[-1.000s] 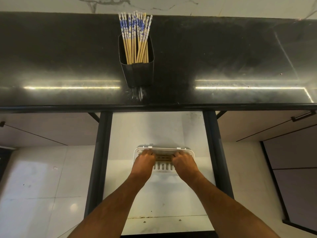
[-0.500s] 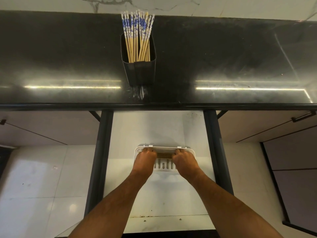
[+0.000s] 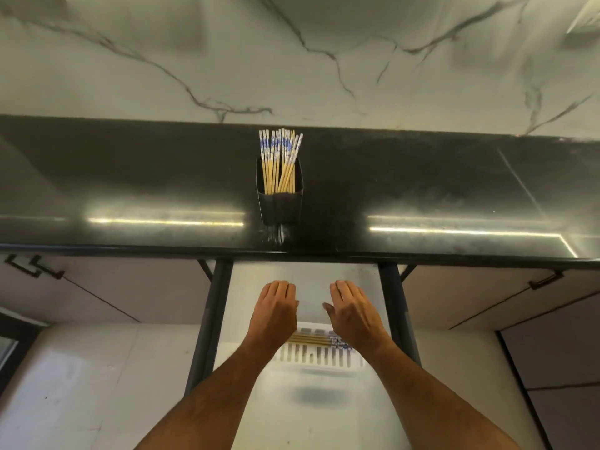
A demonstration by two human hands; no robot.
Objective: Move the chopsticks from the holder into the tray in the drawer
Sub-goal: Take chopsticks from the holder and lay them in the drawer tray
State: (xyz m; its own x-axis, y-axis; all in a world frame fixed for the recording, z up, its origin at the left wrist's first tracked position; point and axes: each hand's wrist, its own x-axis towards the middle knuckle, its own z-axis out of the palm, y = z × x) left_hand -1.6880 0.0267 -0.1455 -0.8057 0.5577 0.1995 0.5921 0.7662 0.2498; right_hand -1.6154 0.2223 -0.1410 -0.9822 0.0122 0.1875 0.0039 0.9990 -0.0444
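Several bamboo chopsticks with blue-and-white tops stand in a black holder on the dark countertop. Below the counter, a white slotted tray lies in the open drawer. A few chopsticks lie flat across the tray's far part. My left hand and my right hand hover above the drawer beyond the tray, fingers straight and together, palms down, holding nothing. My wrists hide the tray's far corners.
The glossy black countertop runs the full width, its front edge overhanging the drawer's back. Dark drawer rails flank the drawer on both sides. Cabinet doors with black handles sit left and right. A marble wall rises behind.
Both hands have let go of the chopsticks in the tray and lifted forward toward the counter, fingers straightened. The camera has tilted up, showing more wall.
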